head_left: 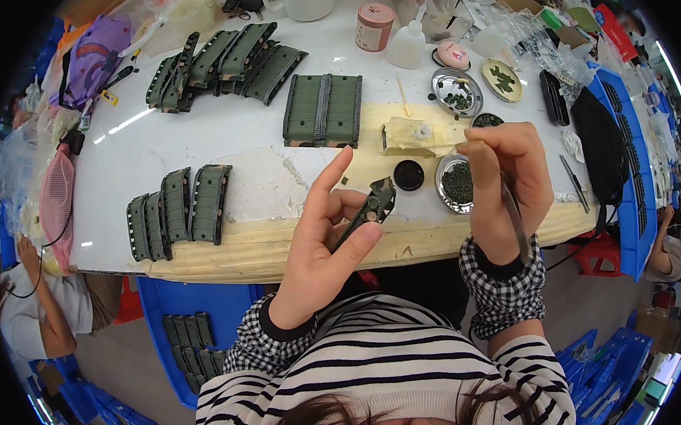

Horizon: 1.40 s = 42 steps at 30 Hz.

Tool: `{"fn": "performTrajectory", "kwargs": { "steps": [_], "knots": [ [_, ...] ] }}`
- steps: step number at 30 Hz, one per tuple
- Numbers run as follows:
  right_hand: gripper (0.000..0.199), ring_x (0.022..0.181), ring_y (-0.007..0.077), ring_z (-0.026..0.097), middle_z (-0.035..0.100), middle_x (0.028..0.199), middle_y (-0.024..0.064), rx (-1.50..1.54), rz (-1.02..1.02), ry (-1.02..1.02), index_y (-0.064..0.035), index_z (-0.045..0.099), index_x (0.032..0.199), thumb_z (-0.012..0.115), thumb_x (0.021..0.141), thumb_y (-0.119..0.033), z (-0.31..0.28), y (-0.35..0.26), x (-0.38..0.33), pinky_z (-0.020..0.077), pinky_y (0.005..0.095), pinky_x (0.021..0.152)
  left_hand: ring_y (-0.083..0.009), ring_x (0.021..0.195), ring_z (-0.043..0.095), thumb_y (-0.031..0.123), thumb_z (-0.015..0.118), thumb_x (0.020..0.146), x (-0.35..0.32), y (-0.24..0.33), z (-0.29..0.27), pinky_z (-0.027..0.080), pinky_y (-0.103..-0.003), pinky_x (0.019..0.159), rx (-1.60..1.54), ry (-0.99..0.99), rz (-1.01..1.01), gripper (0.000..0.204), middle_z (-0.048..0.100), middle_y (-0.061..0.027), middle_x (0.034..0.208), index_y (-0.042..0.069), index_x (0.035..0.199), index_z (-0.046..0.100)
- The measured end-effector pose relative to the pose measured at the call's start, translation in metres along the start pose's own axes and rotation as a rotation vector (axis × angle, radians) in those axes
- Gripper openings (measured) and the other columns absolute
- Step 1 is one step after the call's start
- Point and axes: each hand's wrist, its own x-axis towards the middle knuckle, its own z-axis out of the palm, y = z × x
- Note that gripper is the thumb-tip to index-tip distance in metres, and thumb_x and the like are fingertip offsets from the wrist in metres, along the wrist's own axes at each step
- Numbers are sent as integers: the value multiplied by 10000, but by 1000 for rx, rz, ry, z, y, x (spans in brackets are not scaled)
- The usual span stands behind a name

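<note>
My left hand (322, 236) is closed around a dark green camouflage-patterned model piece (371, 208), held tilted above the table's near edge. My right hand (512, 180) is pinched on slim metal tweezers (516, 217), whose rear end points down toward my wrist. Their tips are hidden by my fingers. Right beside that hand sits a round metal dish (458, 185) heaped with tiny dark green parts. A small black round cap or dish (409, 175) lies between my hands. Just beyond it, a tape-wrapped block (413, 137) holds a small white nozzle.
Ribbed green panels lie in a front-left row (177, 209), a back-left pile (229, 64) and a middle pair (323, 110). Another metal dish (457, 92) holds green bits. A black pen-like tool (575, 183) rests at right. Blue trays (151, 299) flank the table.
</note>
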Motion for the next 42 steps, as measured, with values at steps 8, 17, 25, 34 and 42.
{"fn": "performTrajectory", "kwargs": {
  "steps": [8,17,25,34,42],
  "knots": [
    [132,851,133,674,596,892,76,507,274,-242,17,495,1030,525,976,-100,13,-13,-14,522,236,731,-95,815,543,82,683,848,0,-1,6,460,-213,683,231,60,101,832,575,-90,1025,47,1503,171],
    [141,827,127,675,608,866,68,498,276,-264,29,503,1011,529,976,-105,15,-13,-14,521,228,719,-98,790,550,82,682,842,-1,-2,6,462,-214,672,264,71,134,830,583,-89,999,39,1498,177],
    [140,810,138,675,596,886,78,495,290,-258,30,491,1022,516,979,-100,14,-13,-15,528,233,711,-97,797,549,88,681,846,-1,-2,7,463,-216,682,247,68,136,831,582,-89,1003,35,1499,170],
    [67,658,155,605,564,833,81,-73,101,-29,15,570,941,593,916,-43,10,21,7,493,272,580,-120,944,552,104,666,881,-2,-5,1,455,-263,832,99,66,91,667,573,-117,1097,11,1449,329],
    [137,622,266,572,551,830,106,-308,32,-187,-27,613,965,661,837,-23,14,32,6,453,340,517,-122,859,602,143,727,832,-2,5,-2,482,-255,745,365,85,135,585,631,-87,1005,-7,1331,459]
  ]
}}
